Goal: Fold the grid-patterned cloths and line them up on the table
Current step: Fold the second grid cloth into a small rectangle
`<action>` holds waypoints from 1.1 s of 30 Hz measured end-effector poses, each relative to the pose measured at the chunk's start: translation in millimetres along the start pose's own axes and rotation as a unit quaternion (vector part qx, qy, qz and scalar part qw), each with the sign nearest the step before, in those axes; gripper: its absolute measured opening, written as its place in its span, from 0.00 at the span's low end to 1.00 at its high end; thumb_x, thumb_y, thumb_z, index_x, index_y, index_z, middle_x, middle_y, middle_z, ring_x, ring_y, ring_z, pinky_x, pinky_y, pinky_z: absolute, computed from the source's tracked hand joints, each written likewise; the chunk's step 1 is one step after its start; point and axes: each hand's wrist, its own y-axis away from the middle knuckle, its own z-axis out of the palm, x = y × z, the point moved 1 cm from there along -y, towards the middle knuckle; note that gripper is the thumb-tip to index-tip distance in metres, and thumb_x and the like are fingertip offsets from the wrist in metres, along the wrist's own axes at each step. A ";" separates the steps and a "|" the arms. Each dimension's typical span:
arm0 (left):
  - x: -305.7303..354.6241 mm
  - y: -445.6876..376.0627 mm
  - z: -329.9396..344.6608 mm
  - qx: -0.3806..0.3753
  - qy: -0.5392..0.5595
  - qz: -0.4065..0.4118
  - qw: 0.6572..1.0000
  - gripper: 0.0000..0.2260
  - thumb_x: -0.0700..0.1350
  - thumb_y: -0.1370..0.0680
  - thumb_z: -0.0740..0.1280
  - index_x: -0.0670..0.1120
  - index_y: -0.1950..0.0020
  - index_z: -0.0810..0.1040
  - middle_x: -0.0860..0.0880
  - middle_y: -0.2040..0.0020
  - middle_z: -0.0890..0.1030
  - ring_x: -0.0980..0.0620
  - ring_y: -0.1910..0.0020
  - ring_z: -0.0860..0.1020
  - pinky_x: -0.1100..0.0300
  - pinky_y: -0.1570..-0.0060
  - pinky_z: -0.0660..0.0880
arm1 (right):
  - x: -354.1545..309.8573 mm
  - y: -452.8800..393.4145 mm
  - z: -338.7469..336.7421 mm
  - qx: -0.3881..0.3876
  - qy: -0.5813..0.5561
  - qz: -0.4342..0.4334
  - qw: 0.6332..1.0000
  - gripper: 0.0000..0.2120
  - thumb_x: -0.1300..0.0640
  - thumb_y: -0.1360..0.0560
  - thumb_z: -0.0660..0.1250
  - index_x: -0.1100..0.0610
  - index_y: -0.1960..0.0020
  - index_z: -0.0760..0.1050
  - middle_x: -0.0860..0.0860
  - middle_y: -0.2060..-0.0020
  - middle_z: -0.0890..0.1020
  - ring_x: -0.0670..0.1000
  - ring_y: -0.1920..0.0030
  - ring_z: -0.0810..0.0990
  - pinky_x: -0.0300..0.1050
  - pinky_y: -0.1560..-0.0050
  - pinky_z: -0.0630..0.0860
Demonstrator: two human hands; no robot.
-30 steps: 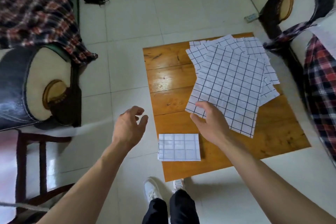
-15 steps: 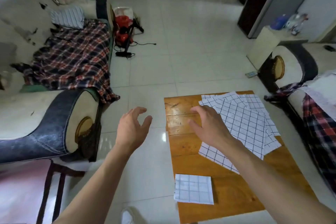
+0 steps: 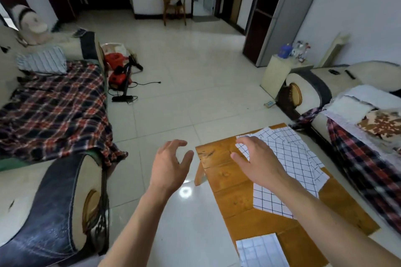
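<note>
A loose pile of white grid-patterned cloths (image 3: pixel 290 162) lies spread over the far right part of the low wooden table (image 3: pixel 230 184). One folded grid cloth (image 3: pixel 260 251) sits at the table's near left corner. My right hand (image 3: pixel 253 160) hovers over the near left edge of the pile, fingers spread and slightly bent, holding nothing. My left hand (image 3: pixel 171 165) hangs over the floor to the left of the table, fingers loosely curved and empty.
A sofa with a plaid blanket (image 3: pixel 54 106) stands on the left, its dark armrest (image 3: pixel 58 208) close by. Another sofa (image 3: pixel 355 119) borders the table's right side. A red appliance with a cord (image 3: pixel 119 76) lies on the tiled floor. A chair (image 3: pixel 173 2) stands far back.
My right hand let go of the top cloth's near corner and moved to the pile's far left edge. The camera tilted up, showing more of the room. My left hand stayed empty.
</note>
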 end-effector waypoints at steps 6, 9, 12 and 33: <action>-12.0 -73.9 0.3 -0.033 -0.007 0.018 0.999 0.12 0.51 0.21 0.68 0.50 0.40 0.78 0.54 0.40 0.79 0.58 0.47 0.74 0.61 0.50 0.69 | -3.7 -62.2 -3.3 0.033 -0.042 0.030 0.998 0.22 0.41 0.21 0.62 0.49 0.31 0.67 0.46 0.34 0.73 0.49 0.33 0.69 0.47 0.35 0.69; -18.2 -123.2 4.9 -0.054 -0.026 0.018 0.998 0.11 0.50 0.22 0.68 0.50 0.40 0.78 0.54 0.40 0.79 0.56 0.43 0.75 0.59 0.50 0.71 | -0.9 -100.5 1.6 0.047 -0.074 0.030 0.996 0.23 0.41 0.21 0.62 0.49 0.31 0.67 0.46 0.33 0.72 0.49 0.33 0.68 0.50 0.34 0.69; -12.6 -179.6 1.8 -0.053 -0.036 0.021 0.998 0.10 0.50 0.22 0.69 0.50 0.41 0.79 0.53 0.41 0.80 0.55 0.43 0.77 0.58 0.48 0.72 | 4.4 -145.0 -0.9 0.062 -0.086 0.026 0.994 0.23 0.40 0.21 0.61 0.50 0.30 0.67 0.46 0.33 0.72 0.49 0.33 0.68 0.51 0.33 0.69; -35.8 -520.5 20.0 -0.231 -0.073 0.231 0.942 0.13 0.55 0.21 0.65 0.55 0.38 0.76 0.58 0.39 0.77 0.57 0.43 0.74 0.58 0.44 0.72 | -14.6 -412.6 -7.2 0.108 0.014 0.163 0.981 0.24 0.38 0.22 0.60 0.49 0.31 0.67 0.49 0.34 0.73 0.51 0.35 0.71 0.52 0.34 0.69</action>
